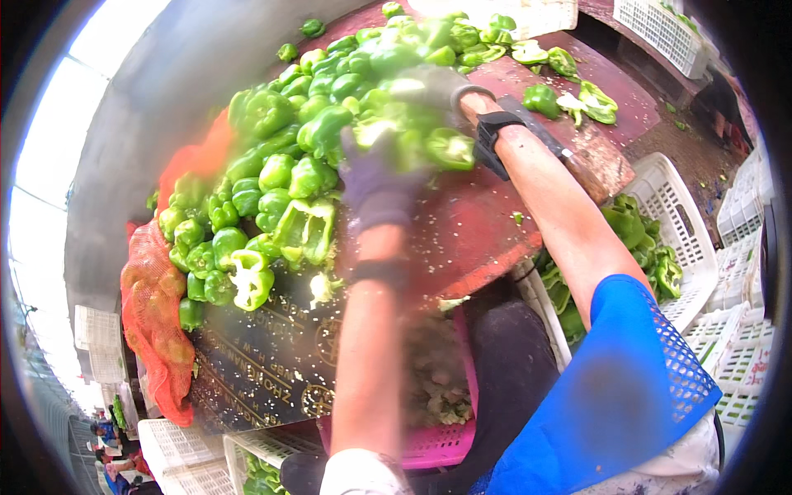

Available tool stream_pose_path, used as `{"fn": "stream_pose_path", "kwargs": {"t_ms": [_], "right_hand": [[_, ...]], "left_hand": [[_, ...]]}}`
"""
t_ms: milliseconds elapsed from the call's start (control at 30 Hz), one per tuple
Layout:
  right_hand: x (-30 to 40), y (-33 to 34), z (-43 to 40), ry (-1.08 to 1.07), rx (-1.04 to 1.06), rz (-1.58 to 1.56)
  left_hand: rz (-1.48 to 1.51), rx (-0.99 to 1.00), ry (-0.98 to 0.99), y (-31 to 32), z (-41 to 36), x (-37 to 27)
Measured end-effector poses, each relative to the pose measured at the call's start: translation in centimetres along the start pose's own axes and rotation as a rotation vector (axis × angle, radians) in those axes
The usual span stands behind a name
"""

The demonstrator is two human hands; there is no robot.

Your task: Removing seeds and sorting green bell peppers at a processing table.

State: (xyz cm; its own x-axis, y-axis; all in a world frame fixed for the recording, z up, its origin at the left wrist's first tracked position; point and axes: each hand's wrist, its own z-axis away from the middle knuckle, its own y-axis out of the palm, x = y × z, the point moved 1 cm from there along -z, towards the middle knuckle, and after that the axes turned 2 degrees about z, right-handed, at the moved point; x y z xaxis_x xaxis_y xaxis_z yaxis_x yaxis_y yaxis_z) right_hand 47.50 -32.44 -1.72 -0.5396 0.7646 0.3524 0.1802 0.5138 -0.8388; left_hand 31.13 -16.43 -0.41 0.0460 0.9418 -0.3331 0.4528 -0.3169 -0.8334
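Note:
A big heap of green bell peppers (322, 117) covers the table top, mostly whole, with some cut halves. My left hand (383, 173) in a dark purple glove reaches into the heap's near side, next to blurred cut peppers. My right hand (427, 86), gloved in grey, is over the far part of the heap, blurred by motion. Whether either hand grips a pepper is not clear. A pepper half (450, 148) is just below my right wrist. Under my right forearm a cleaver (544, 133) lies on a wooden block (606, 154).
A white crate (687, 216) of cut peppers stands at my right. Below the table edge sits a pink basket (433, 455) with pepper cores (433, 383). A red mesh sack (154, 291) lies at the left. Further pepper halves (597, 102) lie on the red table surface (476, 229).

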Motion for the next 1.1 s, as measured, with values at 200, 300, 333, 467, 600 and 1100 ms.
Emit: {"fn": "stream_pose_path", "kwargs": {"t_ms": [200, 300, 333, 467, 600, 1100], "right_hand": [[3.7, 2.1, 0.1, -0.306, 0.267, 0.573], [3.7, 2.5, 2.2, -0.19, 0.204, 0.017], [6.8, 2.7, 3.0, -0.041, 0.184, -0.133], [12.8, 4.1, 5.9, 0.071, 0.122, -0.363], [12.1, 9.0, 6.1, -0.419, -0.02, 0.063], [13.1, 4.1, -3.6, 0.053, 0.101, 0.081]], "left_hand": [[0.167, 0.022, -0.109, -0.6, 1.3, 0.8], [0.109, 0.077, -0.096, -2.1, 2.6, 1.4], [0.029, 0.071, -0.088, -2.9, 3.2, 3.1], [0.009, 0.087, -0.113, -6.1, 6.3, 6.0], [-0.095, -0.097, 0.043, -7.8, 7.5, 6.7], [0.025, -0.364, -0.149, -8.4, 12.8, 18.6]]}}
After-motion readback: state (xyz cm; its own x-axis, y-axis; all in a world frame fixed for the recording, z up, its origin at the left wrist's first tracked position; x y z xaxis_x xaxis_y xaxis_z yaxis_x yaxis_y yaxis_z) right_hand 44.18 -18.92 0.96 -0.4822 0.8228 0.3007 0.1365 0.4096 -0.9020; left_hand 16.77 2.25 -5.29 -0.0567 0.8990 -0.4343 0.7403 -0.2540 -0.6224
